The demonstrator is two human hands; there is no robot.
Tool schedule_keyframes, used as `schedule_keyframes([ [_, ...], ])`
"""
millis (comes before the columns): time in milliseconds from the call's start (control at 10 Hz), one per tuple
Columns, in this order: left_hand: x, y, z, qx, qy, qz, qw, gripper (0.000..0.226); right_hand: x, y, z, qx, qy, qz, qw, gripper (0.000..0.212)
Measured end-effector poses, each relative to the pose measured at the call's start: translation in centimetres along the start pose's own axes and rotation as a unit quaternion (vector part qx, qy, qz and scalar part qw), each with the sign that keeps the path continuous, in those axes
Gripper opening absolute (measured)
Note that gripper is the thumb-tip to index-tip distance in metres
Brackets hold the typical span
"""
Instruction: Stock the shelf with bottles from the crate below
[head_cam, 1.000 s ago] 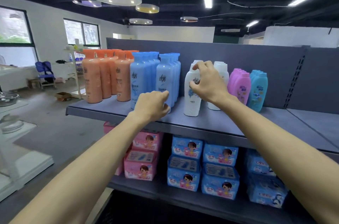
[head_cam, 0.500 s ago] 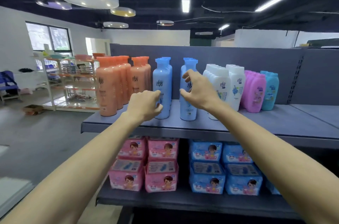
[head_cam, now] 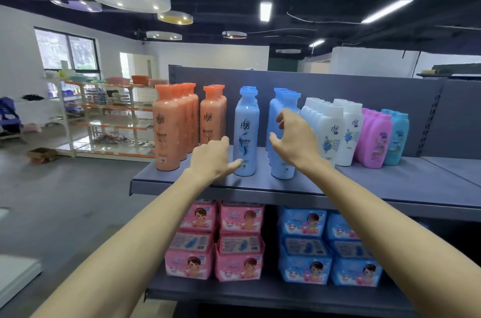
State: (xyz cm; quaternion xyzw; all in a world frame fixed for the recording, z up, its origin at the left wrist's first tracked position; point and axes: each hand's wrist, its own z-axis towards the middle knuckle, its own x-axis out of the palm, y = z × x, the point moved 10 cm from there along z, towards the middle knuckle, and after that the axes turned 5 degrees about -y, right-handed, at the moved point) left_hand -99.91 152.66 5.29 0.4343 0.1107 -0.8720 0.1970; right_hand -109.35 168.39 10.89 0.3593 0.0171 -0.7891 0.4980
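Tall pale-blue plastic bottles point(head_cam: 246, 132) upright on grey metal shelf point(head_cam: 364, 182). Left hand point(head_cam: 212, 159), right hand point(head_cam: 294, 140) empty, fingers loose. Likely full, heavy, slick: grasp mid-body.

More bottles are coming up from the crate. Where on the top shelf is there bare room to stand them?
The top shelf is bare right of the teal bottles and along its front edge. A narrow gap lies between the two blue bottle rows, where both hands hover. From orange bottles to teal it is crowded.
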Motion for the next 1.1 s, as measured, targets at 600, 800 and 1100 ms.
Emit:
schedule_keyframes([
  [600,1.4,-1.2,1.4,-0.113,-0.005,-0.098,0.989,0.057,2.6,-6.8,-1.3,0.126,0.126,-0.081,0.981,0.05],
  [800,1.4,-1.4,1.3,-0.113,0.007,-0.09,0.989,0.059,2.5,-6.4,-1.4,0.121,0.109,-0.092,0.982,0.049],
  [1100,-0.8,-2.1,-0.2,0.014,-0.029,0.076,0.997,0.047,0.1,-5.3,-2.7,0.121,0.129,-0.082,0.981,0.051],
])
